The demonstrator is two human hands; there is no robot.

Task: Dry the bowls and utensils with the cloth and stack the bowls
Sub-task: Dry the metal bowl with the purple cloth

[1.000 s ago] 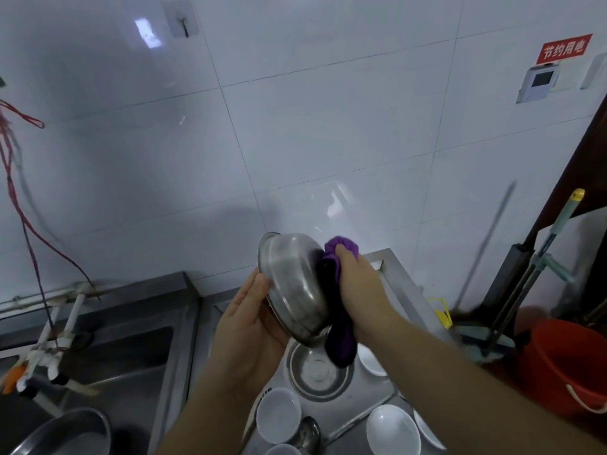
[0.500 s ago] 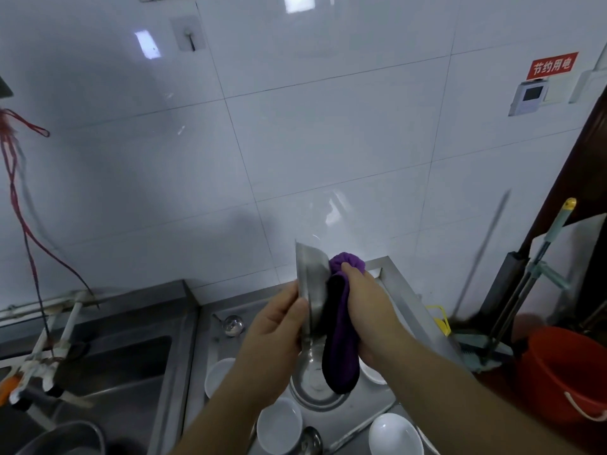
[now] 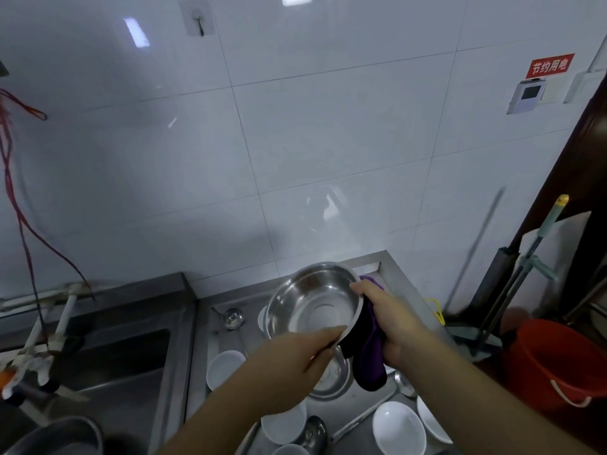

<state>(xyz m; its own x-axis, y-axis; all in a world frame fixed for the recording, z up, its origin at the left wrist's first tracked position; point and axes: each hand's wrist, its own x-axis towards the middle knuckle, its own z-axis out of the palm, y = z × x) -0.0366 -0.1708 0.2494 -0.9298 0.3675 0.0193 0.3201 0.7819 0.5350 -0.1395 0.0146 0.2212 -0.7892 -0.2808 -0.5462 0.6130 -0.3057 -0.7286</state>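
Steel bowl [image 3: 313, 298] held up in the head view, above the drainboard [image 3: 399, 274] and right of the sink [image 3: 115, 353], mouth tipped toward the camera. Pinched at the near rim by the left hand [image 3: 289, 369], thumb over the edge, fingers curled beneath. Backed on the right by the right hand [image 3: 391, 320], fingers curled round the purple cloth [image 3: 369, 356] and pressing it to the bowl's outer wall — the loose end of the cloth dangling below. Directly underneath, a second steel bowl [image 3: 331, 377] sitting on the drainboard, mostly hidden by the left wrist. Around it, white bowls: one to the left [image 3: 225, 367], one near under the left forearm [image 3: 284, 423], two at the near right [image 3: 399, 426]. Ladle [image 3: 232, 317] lying far left on the board, another spoon-like utensil [image 3: 315, 431] at the near edge, partly cut off. Likely mid-wipe on the outside of the held bowl, with most of the pile not yet dried or stacked. Main risk from here — a thin wet rim gripped at only one point, so a firm swipe of the cloth could twist the bowl free and drop it onto the crockery below. Dangling cloth could also snag a utensil or soak up water from the board. Orange bucket [image 3: 551, 362] and mop handle [image 3: 538, 244] standing well apart on the right.
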